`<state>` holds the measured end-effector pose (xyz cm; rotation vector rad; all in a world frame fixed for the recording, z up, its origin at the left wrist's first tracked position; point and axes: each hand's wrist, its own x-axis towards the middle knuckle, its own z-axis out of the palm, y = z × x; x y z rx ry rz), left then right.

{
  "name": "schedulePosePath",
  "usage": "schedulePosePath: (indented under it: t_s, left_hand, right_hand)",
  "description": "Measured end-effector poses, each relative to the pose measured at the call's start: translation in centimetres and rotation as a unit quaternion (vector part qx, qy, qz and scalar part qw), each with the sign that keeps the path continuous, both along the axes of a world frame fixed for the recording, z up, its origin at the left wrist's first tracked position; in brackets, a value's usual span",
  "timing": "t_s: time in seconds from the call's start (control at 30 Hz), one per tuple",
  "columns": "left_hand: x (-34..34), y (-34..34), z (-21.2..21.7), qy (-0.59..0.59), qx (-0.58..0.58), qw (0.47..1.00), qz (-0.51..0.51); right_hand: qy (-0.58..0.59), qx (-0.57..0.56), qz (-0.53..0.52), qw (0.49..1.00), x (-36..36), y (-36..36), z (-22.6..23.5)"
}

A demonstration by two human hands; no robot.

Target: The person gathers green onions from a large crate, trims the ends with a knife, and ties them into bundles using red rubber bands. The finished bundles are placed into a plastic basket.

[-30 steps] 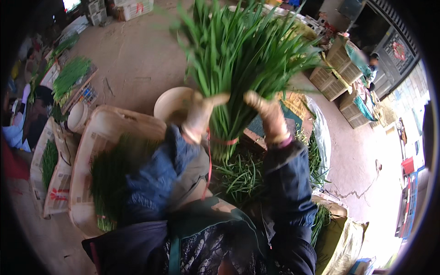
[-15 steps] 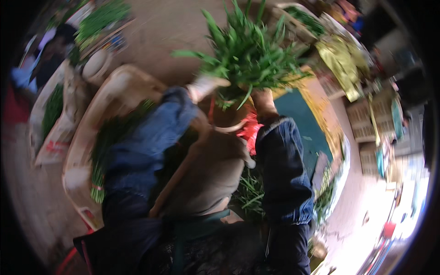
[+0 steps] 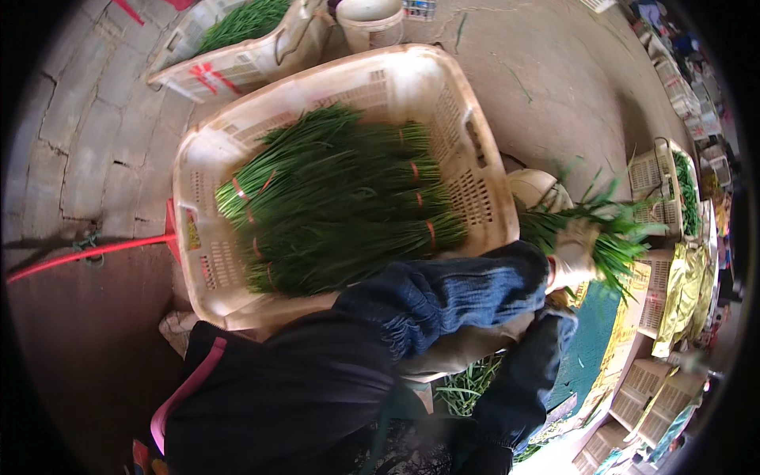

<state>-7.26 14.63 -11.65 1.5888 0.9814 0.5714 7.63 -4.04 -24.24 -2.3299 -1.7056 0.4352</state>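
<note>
A loose bunch of green chives (image 3: pixel 613 226) is held up right of the big crate, its long leaves fanning out. My left hand (image 3: pixel 576 252), in a pale glove, is closed around the bunch and slightly blurred. Just below it, only a sliver of my right hand (image 3: pixel 559 299) shows past its denim cuff; its fingers are hidden behind the left hand and the leaves. To the left, tied chive bundles (image 3: pixel 340 206) with orange-red bands lie in rows inside the large off-white plastic crate (image 3: pixel 480 170).
A pale round container (image 3: pixel 538 190) stands beside the crate. Below my hands is a green board (image 3: pixel 590 336) with loose chives (image 3: pixel 471 384) nearby. At upper left are another crate of greens (image 3: pixel 229 75) and a white bucket (image 3: pixel 370 22). A red strap (image 3: pixel 91 252) extends left from the big crate.
The view has swung left, so the large crate now fills the middle. My hands and the bunch appear farther right, with my left hand now against the leaves.
</note>
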Motion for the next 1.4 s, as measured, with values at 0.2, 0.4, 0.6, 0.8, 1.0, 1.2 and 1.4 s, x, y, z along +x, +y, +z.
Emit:
schedulePosePath:
  t_s: [0.2,0.4,0.6,0.8,1.0,1.2,1.4]
  left_hand:
    - [-13.3,-9.4,10.5,-0.298,0.189,0.907,-0.229]
    - [-27.2,-7.4,10.9,-0.250,0.081,0.927,-0.267]
    - [-24.0,-6.7,7.6,-0.447,-0.139,0.880,-0.079]
    - [-22.4,-7.6,8.2,-0.725,-0.219,0.650,0.062]
    - [-28.3,-7.6,7.2,-0.697,-0.154,0.675,0.188]
    - [-27.8,-9.4,6.7,-0.603,-0.087,0.777,0.157]
    - [-32.0,-8.6,6.2,-0.492,-0.057,0.868,0.029]
  right_hand:
    - [0.124,0.064,-0.080,0.987,-3.8,-8.1,6.1]
    - [0.256,0.150,-0.088,0.951,-8.5,-7.5,12.9]
    - [0.432,0.170,-0.042,0.885,-14.3,0.0,13.6]
    - [0.521,0.202,-0.116,0.821,-14.9,1.6,11.9]
    - [0.433,0.514,-0.116,0.731,-8.3,4.0,21.1]
    - [0.021,0.378,0.341,0.860,-22.7,3.8,30.1]
    - [0.149,0.279,0.267,0.910,-27.7,8.0,23.3]
